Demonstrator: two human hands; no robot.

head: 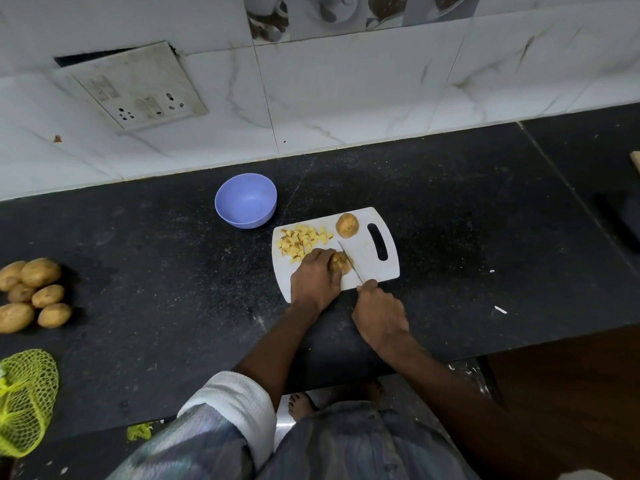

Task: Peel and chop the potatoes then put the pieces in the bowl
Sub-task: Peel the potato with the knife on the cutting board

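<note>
Left hand [316,276] has its grip curled over a brown, unpeeled potato half [341,262] on the white cutting board [375,263]. Right hand [379,315] holds the knife [350,262], blade against that potato. Yellow diced pieces [302,241] are piled toward the blue bowl [246,200], another potato half [347,225] sits beside them.

There is one view only, from the camera on my head. It looks forward and steeply down over the dark worktop [450,209], wide enough to bend the tiled wall [346,98] at the top and to catch my own lap and a bare foot [300,405] on the floor at the bottom edge. The chopping board [370,261] sits near the middle of the frame, at arm's reach, with both forearms running up from below. The worktop's far left and right ends fall near the frame's sides.
</note>
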